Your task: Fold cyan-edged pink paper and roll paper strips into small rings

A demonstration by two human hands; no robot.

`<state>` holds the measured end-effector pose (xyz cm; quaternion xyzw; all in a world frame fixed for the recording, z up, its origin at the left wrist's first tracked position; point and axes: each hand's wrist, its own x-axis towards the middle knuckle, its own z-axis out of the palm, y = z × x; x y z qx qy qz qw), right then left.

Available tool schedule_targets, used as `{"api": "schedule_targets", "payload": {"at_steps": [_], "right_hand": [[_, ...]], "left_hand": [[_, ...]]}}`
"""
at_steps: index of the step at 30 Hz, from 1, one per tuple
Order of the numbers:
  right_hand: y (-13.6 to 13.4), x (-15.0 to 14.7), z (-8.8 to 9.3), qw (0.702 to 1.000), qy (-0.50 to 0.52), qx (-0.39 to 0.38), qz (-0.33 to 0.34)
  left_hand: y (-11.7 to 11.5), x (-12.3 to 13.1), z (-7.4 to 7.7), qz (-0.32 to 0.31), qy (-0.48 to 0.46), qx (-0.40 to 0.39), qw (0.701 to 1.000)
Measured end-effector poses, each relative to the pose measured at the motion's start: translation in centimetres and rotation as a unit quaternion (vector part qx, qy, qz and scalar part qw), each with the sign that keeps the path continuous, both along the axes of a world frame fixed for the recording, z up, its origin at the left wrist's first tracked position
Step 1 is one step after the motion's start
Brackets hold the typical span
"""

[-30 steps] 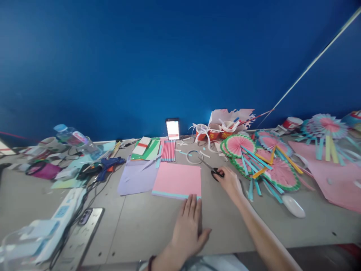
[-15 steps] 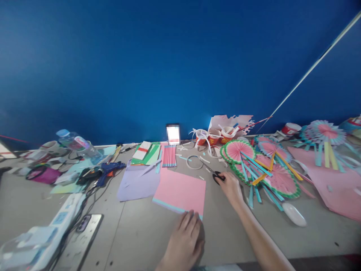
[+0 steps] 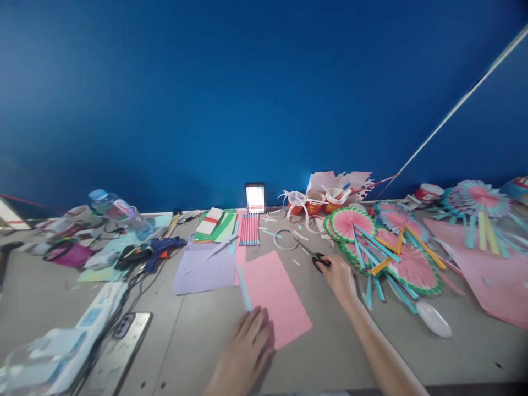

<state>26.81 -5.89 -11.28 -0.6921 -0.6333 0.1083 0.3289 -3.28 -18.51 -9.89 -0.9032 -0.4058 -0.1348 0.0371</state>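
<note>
A pink sheet of paper (image 3: 276, 297) with a blue and lilac strip along its left edge lies turned at an angle on the grey table. The fingers of my left hand (image 3: 249, 341) rest on its lower left part, stretched out and pressing flat. Farther right, my right hand (image 3: 339, 278) grips the black handles of a pair of scissors (image 3: 318, 262), which lies low at the table with its blades pointing up-left. A roll of tape (image 3: 286, 239) lies just beyond the blade tips. Pink and blue folded paper strips (image 3: 249, 230) lie behind the sheet.
Lilac paper (image 3: 206, 267) and green sheets (image 3: 225, 223) lie left of the pink sheet. Watermelon-pattern paper fans (image 3: 416, 268) and a white spoon-like piece (image 3: 434, 319) are at right. Red cups (image 3: 315, 202) stand behind. A glue gun (image 3: 159, 252), power strip (image 3: 97, 316) and phone (image 3: 124, 352) sit left.
The pink sheet has turned, so its strip edge moved from the front to the left. My left hand has shifted left with it. My right hand stays on the scissors.
</note>
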Motion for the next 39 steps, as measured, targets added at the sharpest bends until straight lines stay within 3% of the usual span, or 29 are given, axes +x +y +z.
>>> {"api": "schedule_targets", "payload": {"at_steps": [4,7,11,15,18,21,25,30,35,39], "right_hand": [[0.1,0.1,0.0,1.000,0.025,-0.003,-0.014],[0.2,0.5,0.0,0.999,0.048,-0.016,0.017],[0.1,1.2,0.1,0.997,0.057,-0.025,0.053],[-0.1,1.9,0.2,0.993,0.061,-0.043,0.095],[-0.5,2.2,0.4,0.987,0.060,-0.060,0.137],[-0.8,2.0,1.1,0.985,0.037,-0.080,0.149],[-0.6,0.7,3.0,0.982,-0.021,-0.092,0.163],[2.2,-2.5,5.0,0.964,-0.046,-0.078,0.250],[6.0,-4.9,4.7,0.954,-0.105,-0.088,0.266],[7.3,-5.7,4.4,0.953,-0.123,-0.096,0.260]], "left_hand": [[1.9,-2.1,0.7,-0.002,-0.061,-0.075,0.995],[4.8,-4.1,1.3,0.017,-0.119,-0.132,0.984],[10.8,-6.4,2.3,0.178,-0.194,-0.054,0.963],[17.0,-7.3,3.1,0.252,-0.207,0.029,0.945],[20.0,-7.4,2.7,0.264,-0.184,0.041,0.946],[20.9,-7.3,1.5,0.271,-0.150,0.022,0.951],[20.2,-7.3,-0.2,0.279,-0.156,0.017,0.947],[20.0,-7.3,-1.1,0.290,-0.193,0.016,0.937],[20.3,-7.3,-1.3,0.283,-0.204,0.022,0.937],[20.3,-7.3,-1.4,0.272,-0.218,0.025,0.937]]}}
